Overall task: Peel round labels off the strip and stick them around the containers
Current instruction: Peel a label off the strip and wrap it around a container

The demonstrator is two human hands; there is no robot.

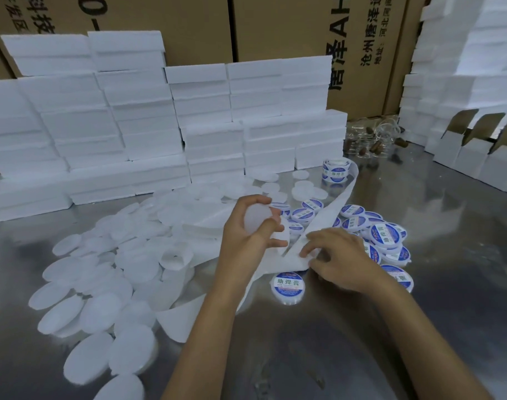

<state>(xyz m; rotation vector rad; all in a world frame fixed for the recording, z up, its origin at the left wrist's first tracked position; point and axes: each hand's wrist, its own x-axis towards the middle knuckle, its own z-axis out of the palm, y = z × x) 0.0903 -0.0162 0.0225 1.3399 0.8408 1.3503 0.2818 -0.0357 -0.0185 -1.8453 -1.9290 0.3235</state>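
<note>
left hand [248, 226] grips container [256, 220] | right hand [340, 255] hides strip [327, 217] end

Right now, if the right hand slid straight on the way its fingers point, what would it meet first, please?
Probably the left hand gripping a plain white round container; the right hand presses the white backing strip, fingers pointing leftward. Depth is uncertain.

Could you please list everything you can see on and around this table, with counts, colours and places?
Unlabelled containers: many, white, heaped left.
Held container: one, white, in left hand.
Labelled containers: over a dozen, blue-and-white, right.
Label strip: one, white, running from roll to hands.
Label roll: one, blue-and-white, centre back.
Foam boxes: many, white, stacked behind.
Cartons: several, brown, at back.
Table: one, shiny metal.
Left hand: grips held container.
Right hand: fingertips on strip.
</note>
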